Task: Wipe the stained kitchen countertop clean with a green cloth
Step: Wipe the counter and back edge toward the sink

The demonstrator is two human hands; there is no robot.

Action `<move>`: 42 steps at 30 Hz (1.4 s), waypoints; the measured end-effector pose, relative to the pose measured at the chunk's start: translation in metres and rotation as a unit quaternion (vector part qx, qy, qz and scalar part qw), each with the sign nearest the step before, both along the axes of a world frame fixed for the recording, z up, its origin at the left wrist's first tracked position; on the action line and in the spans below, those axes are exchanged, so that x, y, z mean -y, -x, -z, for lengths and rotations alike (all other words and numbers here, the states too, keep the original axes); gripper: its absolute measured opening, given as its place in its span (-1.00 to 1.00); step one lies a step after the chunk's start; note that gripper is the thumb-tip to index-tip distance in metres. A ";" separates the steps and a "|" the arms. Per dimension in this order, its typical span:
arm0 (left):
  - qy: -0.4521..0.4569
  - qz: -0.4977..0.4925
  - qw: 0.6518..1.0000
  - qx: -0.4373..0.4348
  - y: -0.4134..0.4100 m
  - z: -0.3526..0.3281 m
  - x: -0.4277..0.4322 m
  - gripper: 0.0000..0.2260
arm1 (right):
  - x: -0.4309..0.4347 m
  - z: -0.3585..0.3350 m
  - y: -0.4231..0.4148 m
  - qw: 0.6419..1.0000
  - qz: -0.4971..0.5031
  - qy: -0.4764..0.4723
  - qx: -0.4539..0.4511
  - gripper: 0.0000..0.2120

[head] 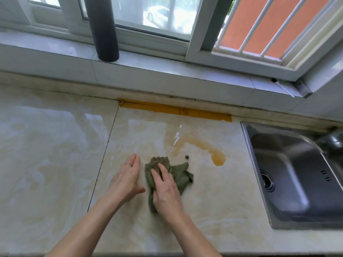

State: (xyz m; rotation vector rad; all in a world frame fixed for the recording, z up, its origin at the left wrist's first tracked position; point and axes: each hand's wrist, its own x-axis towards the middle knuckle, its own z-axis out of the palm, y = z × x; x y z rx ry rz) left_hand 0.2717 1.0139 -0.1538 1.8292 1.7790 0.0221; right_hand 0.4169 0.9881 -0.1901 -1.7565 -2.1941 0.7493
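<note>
Glossy beige marble counter under a window, steel sink at right, brown stain pooled mid-counter, right hand fingers flat, pressing green cloth just short of it, left hand open beside the cloth, fingers straight.

A crumpled olive-green cloth lies at the frame's lower centre on the glossy beige marbled worktop. An amber liquid stain curves just upper right, untouched.
</note>
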 end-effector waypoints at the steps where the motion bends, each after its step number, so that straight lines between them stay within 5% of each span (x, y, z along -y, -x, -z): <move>1: 0.002 0.009 1.000 -0.006 0.000 0.000 -0.003 -0.04 | -0.010 0.001 -0.004 1.000 0.001 -0.002 0.017 -0.41; 10: -0.006 0.043 0.999 -0.015 -0.002 0.007 -0.014 -0.01 | -0.056 -0.007 -0.052 0.976 0.219 -0.011 -0.001 -0.48; 14: -0.028 0.042 0.999 0.000 -0.007 0.012 -0.023 -0.11 | -0.037 -0.011 0.000 0.990 0.124 -0.002 -0.066 -0.47; 17: -0.047 0.033 0.998 0.008 -0.008 0.015 -0.031 -0.19 | -0.053 -0.005 0.019 0.999 0.029 0.012 -0.020 -0.45; 25: -0.035 0.081 0.995 -0.039 -0.021 0.002 -0.051 0.09 | -0.106 -0.005 -0.045 0.983 0.168 -0.025 0.075 -0.47; 29: -0.031 0.106 0.992 -0.064 -0.036 0.001 -0.068 0.13 | -0.086 -0.006 -0.052 0.973 0.225 -0.039 -0.013 -0.52; 34: -0.015 0.108 0.990 -0.088 -0.042 0.014 -0.078 0.03 | -0.096 -0.020 -0.018 0.985 0.130 -0.115 0.021 -0.58; 37: -0.001 0.122 0.987 -0.104 -0.042 0.016 -0.080 0.14 | -0.103 -0.012 -0.015 0.988 0.079 -0.062 0.120 -0.58; 42: 0.031 0.132 0.981 -0.142 -0.049 0.008 -0.081 0.23 | -0.133 -0.002 -0.038 0.986 0.084 -0.002 0.141 -0.53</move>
